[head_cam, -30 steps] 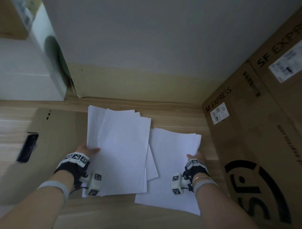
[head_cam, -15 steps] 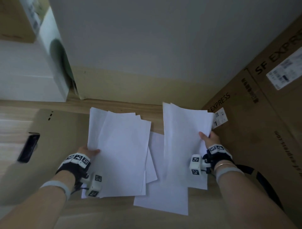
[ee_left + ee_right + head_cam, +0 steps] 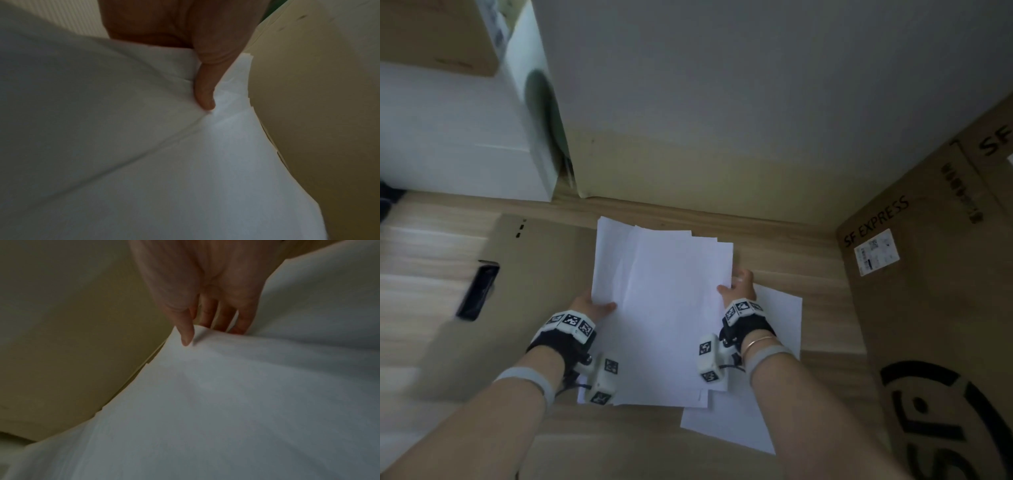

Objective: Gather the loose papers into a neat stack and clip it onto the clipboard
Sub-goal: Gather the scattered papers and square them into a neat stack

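A loose stack of white papers (image 3: 664, 308) is held between both hands above the wooden floor. My left hand (image 3: 594, 305) pinches its left edge, thumb on top (image 3: 203, 97). My right hand (image 3: 736, 287) pinches the right edge, thumb over the sheets (image 3: 186, 337) and fingers beneath. The sheets' far edges are uneven. One more white sheet (image 3: 763, 383) lies flat on the floor under my right wrist. The brown clipboard (image 3: 493, 308) lies to the left, partly under the stack, with its black clip (image 3: 477, 291) at its left side.
A large SF Express cardboard box (image 3: 928, 325) stands close on the right. A pale wall or panel (image 3: 722, 137) rises just behind the papers. White boxes (image 3: 465, 154) sit at the back left.
My right hand lifted a bunch of sheets from the right pile, carried them left and laid them on the pile in my left hand. One sheet stayed on the floor.
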Available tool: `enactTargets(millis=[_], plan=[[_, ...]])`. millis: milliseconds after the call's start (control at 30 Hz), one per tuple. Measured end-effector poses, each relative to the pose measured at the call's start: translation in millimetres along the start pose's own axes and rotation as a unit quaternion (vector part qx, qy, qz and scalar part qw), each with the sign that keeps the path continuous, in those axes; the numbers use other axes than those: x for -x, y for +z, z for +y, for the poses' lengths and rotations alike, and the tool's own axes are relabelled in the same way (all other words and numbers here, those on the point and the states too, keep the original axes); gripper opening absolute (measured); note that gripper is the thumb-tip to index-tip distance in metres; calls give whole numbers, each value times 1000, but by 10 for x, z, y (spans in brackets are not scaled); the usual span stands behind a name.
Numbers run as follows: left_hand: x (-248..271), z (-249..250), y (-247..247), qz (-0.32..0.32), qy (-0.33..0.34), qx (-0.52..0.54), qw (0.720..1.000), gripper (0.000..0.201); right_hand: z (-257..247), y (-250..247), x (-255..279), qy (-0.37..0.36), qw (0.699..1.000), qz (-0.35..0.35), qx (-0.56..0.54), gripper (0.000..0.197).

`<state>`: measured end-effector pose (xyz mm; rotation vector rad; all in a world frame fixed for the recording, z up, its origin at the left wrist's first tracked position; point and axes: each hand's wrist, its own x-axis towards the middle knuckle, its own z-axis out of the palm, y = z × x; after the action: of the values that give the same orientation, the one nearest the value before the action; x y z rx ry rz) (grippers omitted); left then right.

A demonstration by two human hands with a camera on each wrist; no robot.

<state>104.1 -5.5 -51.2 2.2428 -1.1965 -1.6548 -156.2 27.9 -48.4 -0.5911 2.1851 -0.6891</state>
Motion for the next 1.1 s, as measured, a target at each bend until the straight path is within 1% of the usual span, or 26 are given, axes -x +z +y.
enactTargets(millis=[133,233,333,433,467,500,567,667,767,867,933,1000,1067,1100], plan=[[14,-4,5,-8,18,29,999,62,-11,199,74,18,1000,14,16,63],[60,43,27,-18,21,25,999,64,25,330,148,1,999,-36,-5,64],[99,99,56,-28,44,49,997,57,37,341,202,-31,994,-96,-51,56],[186,185,40,-26,101,98,990,53,3,203,193,-23,984,-123,-130,67],[226,235,26,-32,126,115,985,53,-39,123,202,-31,983,-117,-142,70],[275,301,15,-37,150,129,980,52,-92,39,211,-48,983,-103,-147,67],[389,469,-15,-38,194,139,970,50,-261,-170,270,-93,980,-65,-164,52],[580,766,-65,-21,240,172,955,45,-581,-501,442,-171,965,-27,-198,31],[763,1025,-147,-1,282,216,935,42,-817,-734,613,-223,943,-30,-244,24],[890,1178,-249,12,314,250,916,34,-939,-848,731,-251,931,-47,-260,25],[966,1241,-322,27,331,266,905,35,-988,-866,760,-268,929,-49,-250,37],[1032,1291,-381,43,379,268,885,34,-1024,-855,769,-286,928,-50,-235,48],[1116,1349,-404,45,423,263,866,28,-1046,-824,783,-288,926,-47,-239,51],[1133,1386,-395,48,435,262,860,23,-1051,-809,789,-289,924,-44,-247,52]])
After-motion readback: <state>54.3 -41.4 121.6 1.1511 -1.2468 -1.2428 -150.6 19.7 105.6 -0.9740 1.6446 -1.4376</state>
